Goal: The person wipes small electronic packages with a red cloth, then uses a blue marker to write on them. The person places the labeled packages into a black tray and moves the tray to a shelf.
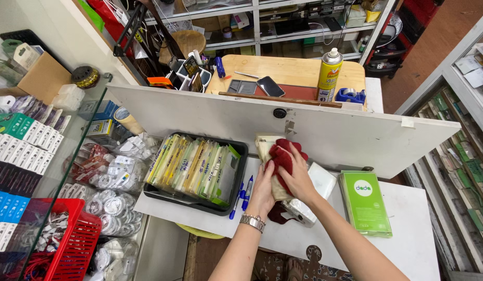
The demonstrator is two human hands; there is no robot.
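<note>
My left hand (263, 188) grips the lower edge of a cream-coloured flat packet (266, 147) held upright over the white counter (408, 224). My right hand (298, 179) presses a dark red cloth (283, 153) against the packet's face. A silver watch (252, 222) is on my left wrist. Part of the red cloth hangs below the hands, over a clear plastic-wrapped item (301, 211).
A black tray (241, 151) of yellow-green packets sits left of the hands, two blue pens (242, 195) beside it. A green box (364, 202) lies to the right. A white board (200, 112) stands behind. A red basket (75, 244) and a glass case sit at the left.
</note>
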